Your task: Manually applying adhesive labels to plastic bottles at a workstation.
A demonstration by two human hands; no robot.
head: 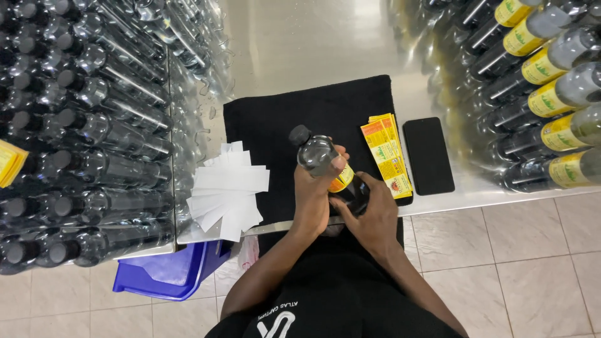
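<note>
I hold a dark plastic bottle [318,158] with a black cap tilted over a black cloth [282,119] on a steel table. My left hand [313,197] wraps its upper body, thumb near the shoulder. My right hand [369,216] grips the lower part and presses on a yellow label [342,179] around the bottle. Right of the bottle, a strip of yellow and orange labels [388,150] lies on the cloth.
A fan of white backing papers [226,188] lies left of the cloth. A black phone [428,155] rests at the right. Unlabelled bottles [81,125] are stacked on the left, labelled ones [551,94] on the right. A blue bin [169,272] sits below the table edge.
</note>
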